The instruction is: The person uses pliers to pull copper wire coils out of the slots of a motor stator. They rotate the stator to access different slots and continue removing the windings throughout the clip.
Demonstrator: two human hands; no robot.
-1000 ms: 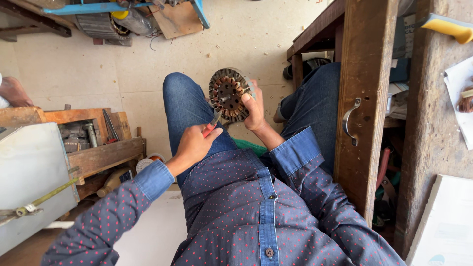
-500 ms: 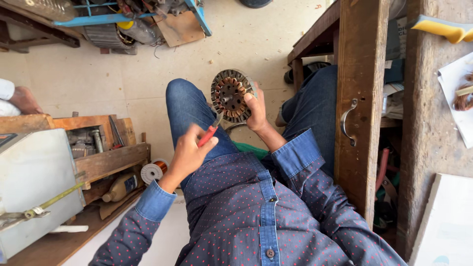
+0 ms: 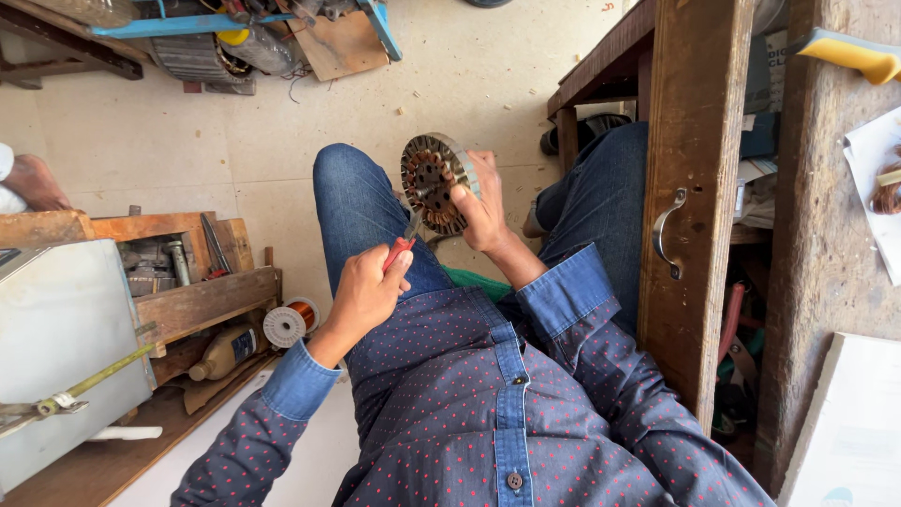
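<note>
Head view: right hand [image 3: 481, 211] grips a round motor stator [image 3: 432, 181] by its rim, held over the knees at 12 o'clock from the torso. Left hand [image 3: 364, 293] is closed around a red-handled tool [image 3: 402, 246], tip touching the stator's copper windings at 6 o'clock. Wire spool [image 3: 290, 322] sits at 9 o'clock, near the wooden crate [image 3: 192, 302].

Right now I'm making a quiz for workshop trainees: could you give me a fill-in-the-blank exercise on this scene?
1. The right hand holds a round motor stator wound with ____ wire.
2. The left hand holds a tool with a ____ handle.
3. The tool's tip points at the stator's ____ edge.
4. A spool of copper wire lies beside the wooden ____ on the person's left.

Missing words: copper; red; lower; crate
</note>
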